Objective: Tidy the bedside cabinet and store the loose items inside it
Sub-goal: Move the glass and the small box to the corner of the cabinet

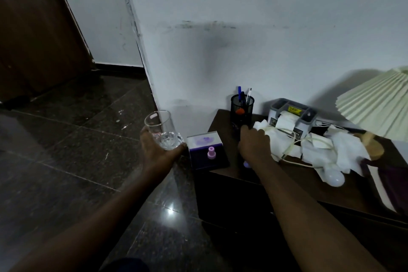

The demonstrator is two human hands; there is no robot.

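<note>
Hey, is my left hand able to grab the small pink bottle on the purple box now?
Probably not: the left hand grips a clear drinking glass. Nothing else blocks the small pink bottle close by.

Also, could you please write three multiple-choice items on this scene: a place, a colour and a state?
1. The mesh pen holder stands: A on a chair; B at the cabinet top's back left corner; C in a drawer.
2. The small cap on the box is: A green; B orange; C pink.
3. The left hand: A grips the glass; B lies flat; C hangs empty.
Answers: B, it sits by the wall, far left; C, pink against the dark box; A, it wraps the glass.
</note>
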